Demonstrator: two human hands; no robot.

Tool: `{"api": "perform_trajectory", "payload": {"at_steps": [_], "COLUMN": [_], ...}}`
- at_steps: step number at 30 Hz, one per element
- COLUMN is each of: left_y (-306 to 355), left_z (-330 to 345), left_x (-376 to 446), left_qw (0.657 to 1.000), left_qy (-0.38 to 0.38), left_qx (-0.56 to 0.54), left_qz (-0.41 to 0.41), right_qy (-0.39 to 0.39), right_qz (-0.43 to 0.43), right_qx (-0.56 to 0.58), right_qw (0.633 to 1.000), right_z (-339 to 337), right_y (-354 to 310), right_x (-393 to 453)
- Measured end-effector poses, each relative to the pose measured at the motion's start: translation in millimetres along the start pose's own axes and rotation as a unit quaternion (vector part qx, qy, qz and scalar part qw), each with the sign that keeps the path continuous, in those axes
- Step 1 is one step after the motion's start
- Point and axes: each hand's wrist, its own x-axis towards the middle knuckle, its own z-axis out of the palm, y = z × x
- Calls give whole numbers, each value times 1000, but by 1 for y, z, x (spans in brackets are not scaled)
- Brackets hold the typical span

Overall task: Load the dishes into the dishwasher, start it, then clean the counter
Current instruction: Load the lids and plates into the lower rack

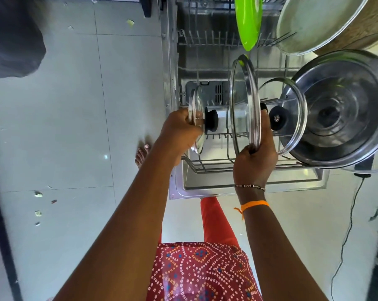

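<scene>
We see the left hand gripping a small glass lid by its rim at the rack's left side, while the right hand grips a large glass lid upright mid-rack. A third lid and a steel pot stand right; a green plate stands farther back.

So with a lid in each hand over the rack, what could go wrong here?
The large glass lid in the right hand stands close to a third lid; they could knock together. The small lid, which the left hand grips by its rim, may tip if not seated between the rack tines.
</scene>
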Motion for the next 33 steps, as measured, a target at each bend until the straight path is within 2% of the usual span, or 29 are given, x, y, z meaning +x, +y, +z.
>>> {"api": "perform_trajectory", "payload": {"at_steps": [5, 17, 21, 23, 27, 30, 33], "left_y": [3, 0, 0, 0, 2, 3, 3], "left_z": [1, 7, 16, 22, 29, 27, 20], "left_x": [0, 8, 10, 12, 15, 14, 11], "left_qw": [1000, 998, 998, 999, 999, 999, 999], "left_qy": [-16, -53, -50, -38, -22, -33, -31], "left_qx": [-5, -14, -16, 2, 31, 25, 9], "left_qz": [-13, -11, -19, -13, -4, -11, -20], "right_qy": [-41, -93, -211, -261, -256, -279, -359], "right_qz": [38, 31, -12, 5, 14, 6, -15], "right_qx": [42, 78, 49, 81, 122, 61, -21], "right_qw": [998, 992, 976, 962, 959, 958, 933], "right_z": [0, 27, 11, -2, -17, -4, 18], "right_y": [22, 39, 48, 46, 19, -4, -18], "right_x": [-4, 3, 6, 7, 24, 60, 93]}}
